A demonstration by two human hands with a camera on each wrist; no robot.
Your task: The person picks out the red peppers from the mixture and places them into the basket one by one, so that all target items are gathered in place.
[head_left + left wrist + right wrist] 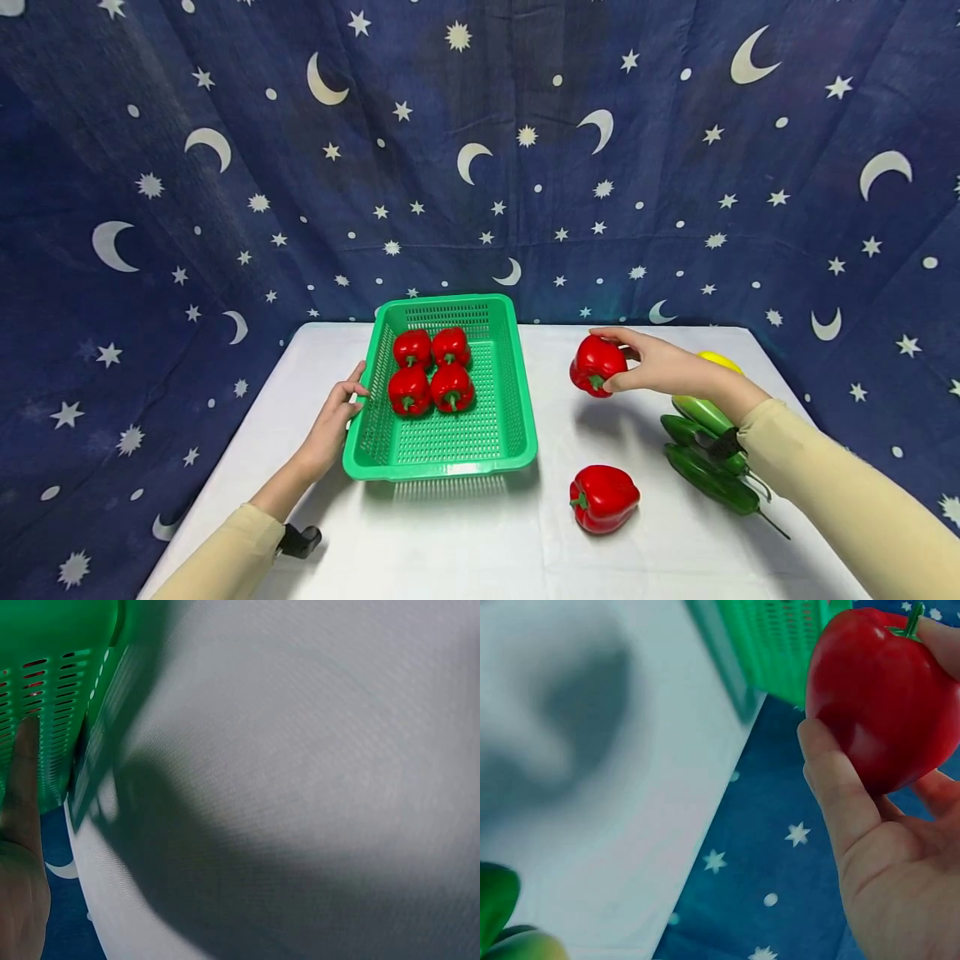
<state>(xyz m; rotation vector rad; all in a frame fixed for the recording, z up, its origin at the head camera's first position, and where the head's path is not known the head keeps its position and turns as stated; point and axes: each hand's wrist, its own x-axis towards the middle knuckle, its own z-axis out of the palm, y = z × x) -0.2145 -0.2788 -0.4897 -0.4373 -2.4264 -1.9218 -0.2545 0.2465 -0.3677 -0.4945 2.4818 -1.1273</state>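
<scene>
My right hand (654,363) grips a red bell pepper (597,365) between thumb and fingers, raised above the table to the right of the basket. In the right wrist view the same bell pepper (885,697) shows its green stem beside the thumb. My left hand (335,419) touches the left side of the green plastic basket (524,400), its fingers fairly straight against the wall. In the left wrist view a finger (24,772) lies along the slotted basket wall (56,697). Several red bell peppers (431,372) sit grouped in the basket's far left part.
Another red bell pepper (604,498) lies on the white table (450,542) at the front right. Under my right forearm are green peppers (708,479), a green long vegetable (701,410) and a partly hidden yellow item (720,361). A starry blue cloth (450,167) hangs behind.
</scene>
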